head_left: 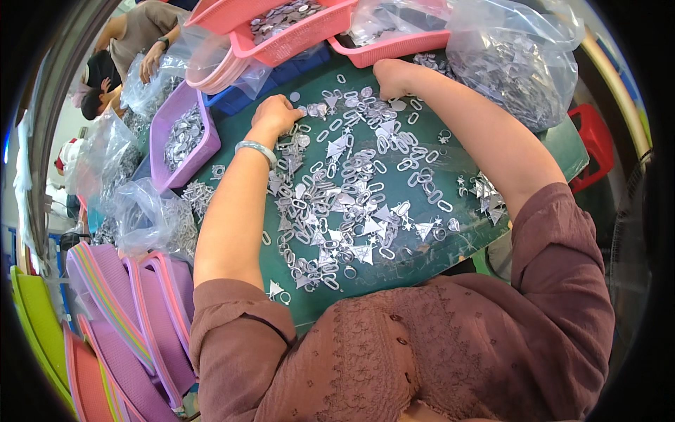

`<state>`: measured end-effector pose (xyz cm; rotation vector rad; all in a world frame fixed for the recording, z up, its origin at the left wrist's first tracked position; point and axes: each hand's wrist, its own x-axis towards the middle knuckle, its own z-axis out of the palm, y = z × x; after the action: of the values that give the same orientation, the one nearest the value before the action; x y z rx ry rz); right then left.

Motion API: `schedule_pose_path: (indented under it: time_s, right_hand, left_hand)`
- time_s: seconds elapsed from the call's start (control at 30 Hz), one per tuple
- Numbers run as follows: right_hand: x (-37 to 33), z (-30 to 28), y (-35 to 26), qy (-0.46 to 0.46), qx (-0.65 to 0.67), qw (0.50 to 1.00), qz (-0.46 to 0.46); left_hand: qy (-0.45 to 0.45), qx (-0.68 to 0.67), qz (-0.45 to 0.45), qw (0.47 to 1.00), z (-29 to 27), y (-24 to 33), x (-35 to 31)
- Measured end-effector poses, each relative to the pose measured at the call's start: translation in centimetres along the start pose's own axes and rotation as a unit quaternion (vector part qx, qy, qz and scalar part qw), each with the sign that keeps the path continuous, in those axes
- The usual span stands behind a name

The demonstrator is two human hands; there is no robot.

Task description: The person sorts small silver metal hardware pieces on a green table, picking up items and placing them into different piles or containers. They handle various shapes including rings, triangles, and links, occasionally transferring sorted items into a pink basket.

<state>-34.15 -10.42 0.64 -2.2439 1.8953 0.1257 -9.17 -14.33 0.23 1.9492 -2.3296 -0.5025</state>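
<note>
My left hand [276, 114], with a pale bangle on its wrist, rests at the far left part of the green table. Its fingers are curled together, their tips beside small round metal pieces [316, 110]; whether one is pinched cannot be made out. My right hand [394, 78] is closed at the far side, just in front of a pink basket, and its fingertips are hidden. A pale disc [398, 105] lies near it. Between my arms spreads a loose heap of silvery metal parts [358, 183]: oval links, triangular pieces, stars, rings and discs.
Pink baskets [299, 36] with metal pieces line the far edge. A purple basket [184, 144] of parts stands left. Bulging clear bags [513, 67] sit far right and left. Empty purple baskets [119, 316] stack at lower left. A red stool [592, 148] stands right. Other people sit far left.
</note>
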Motion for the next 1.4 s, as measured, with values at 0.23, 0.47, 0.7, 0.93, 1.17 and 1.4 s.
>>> schedule_pose_path:
  time_s: [0.23, 0.47, 0.7, 0.93, 1.17, 1.4]
  right_hand:
    - [0.4, 0.2, -0.2, 0.072, 0.149, 0.983, -0.084]
    - [0.4, -0.6, -1.9, 0.036, 0.019, 0.996, -0.083]
    - [-0.2, -0.7, -0.7, -0.010, 0.549, 0.835, 0.021]
    - [-0.5, 0.2, -2.1, -0.091, 0.819, 0.566, 0.009]
    - [0.4, 0.2, -4.4, 0.046, 0.234, 0.971, 0.002]
    - [0.7, 0.2, -5.1, 0.039, 0.059, 0.995, -0.065]
  left_hand:
    - [-0.048, -0.018, 0.024, 0.998, 0.1, 0.1, 0.7]
    - [-0.080, -0.053, 0.027, 0.995, 0.4, -0.4, 0.8]
    - [-0.076, -0.093, 0.082, 0.989, -0.3, 0.3, 0.3]
    - [-0.151, -0.696, -0.097, 0.696, -1.0, -2.1, -0.3]
    - [-0.043, -0.637, -0.112, 0.761, 0.0, -1.7, 1.5]
    - [0.116, -0.130, 0.004, 0.985, 1.6, -0.5, 3.5]
